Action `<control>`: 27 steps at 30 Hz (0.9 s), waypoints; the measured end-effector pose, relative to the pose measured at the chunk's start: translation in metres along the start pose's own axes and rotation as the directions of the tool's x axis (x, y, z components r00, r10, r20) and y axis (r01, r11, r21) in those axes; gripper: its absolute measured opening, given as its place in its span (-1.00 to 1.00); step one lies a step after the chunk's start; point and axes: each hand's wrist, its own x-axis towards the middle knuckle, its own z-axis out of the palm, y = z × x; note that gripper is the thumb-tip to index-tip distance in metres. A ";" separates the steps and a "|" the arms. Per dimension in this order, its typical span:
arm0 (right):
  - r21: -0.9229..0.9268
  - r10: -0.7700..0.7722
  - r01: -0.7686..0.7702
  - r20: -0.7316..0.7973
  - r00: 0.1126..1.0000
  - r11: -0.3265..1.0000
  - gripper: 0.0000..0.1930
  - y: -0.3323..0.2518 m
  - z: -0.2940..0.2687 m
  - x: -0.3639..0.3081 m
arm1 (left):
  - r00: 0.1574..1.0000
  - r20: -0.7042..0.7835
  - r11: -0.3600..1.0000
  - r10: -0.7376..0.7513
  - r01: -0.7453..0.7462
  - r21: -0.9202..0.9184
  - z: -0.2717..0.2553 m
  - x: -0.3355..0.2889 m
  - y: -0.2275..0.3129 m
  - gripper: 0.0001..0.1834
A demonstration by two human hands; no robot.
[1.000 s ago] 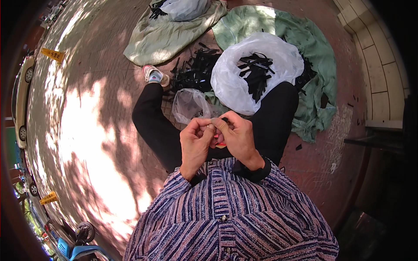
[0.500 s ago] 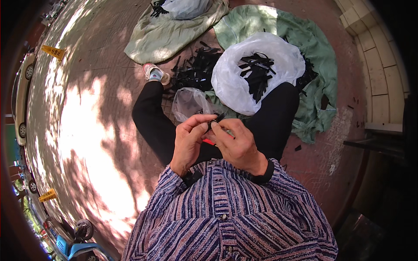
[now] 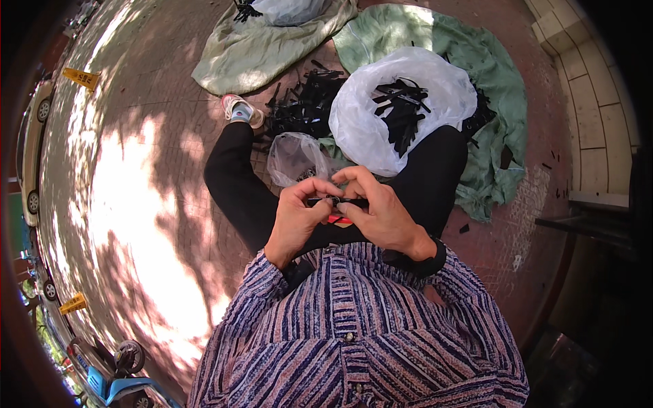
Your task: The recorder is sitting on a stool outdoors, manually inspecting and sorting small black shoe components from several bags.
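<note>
In front of my lap, both hands meet on a small black strap [image 3: 356,202], which lies level between them. My left hand [image 3: 294,219] pinches its left part between thumb and forefinger. My right hand [image 3: 386,216] has its thumb against the middle and its fingers arched over the right part. Fingertips hide the detail where the thumbs meet. Just below them shows a bit of something red [image 3: 339,219]. Beyond my hands stands a small clear plastic bag [image 3: 286,155] with small dark pieces inside. A large white plastic bag [image 3: 350,129] holds several black straps [image 3: 403,112].
More black straps lie in a pile [image 3: 306,102] beside my shoe [image 3: 241,110]. A green sack [image 3: 500,88] spreads under the white bag, and a pale sack [image 3: 238,64] lies farther off. A tiled wall [image 3: 585,115] stands at right; a blue scooter [image 3: 122,387] is at lower left.
The strap, which pointed up between my fingers, now lies level. My right hand has shifted slightly right, with its forefinger raised and arched.
</note>
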 end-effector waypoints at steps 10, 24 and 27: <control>0.570 0.052 -0.169 0.215 0.975 0.804 -0.66 0.009 -0.001 0.003 | 0.998 0.046 0.995 0.037 -0.032 -0.097 -0.005 0.004 0.002 -0.81; 0.774 0.300 -0.298 0.147 0.943 0.558 -0.78 0.035 0.008 0.007 | 0.993 -0.032 0.991 0.112 -0.114 -0.073 0.010 0.000 -0.011 -0.91; 0.773 0.300 -0.285 0.129 0.945 0.567 -0.78 0.035 0.004 0.005 | 0.996 0.010 0.987 0.091 -0.089 -0.134 0.013 0.001 -0.006 -0.91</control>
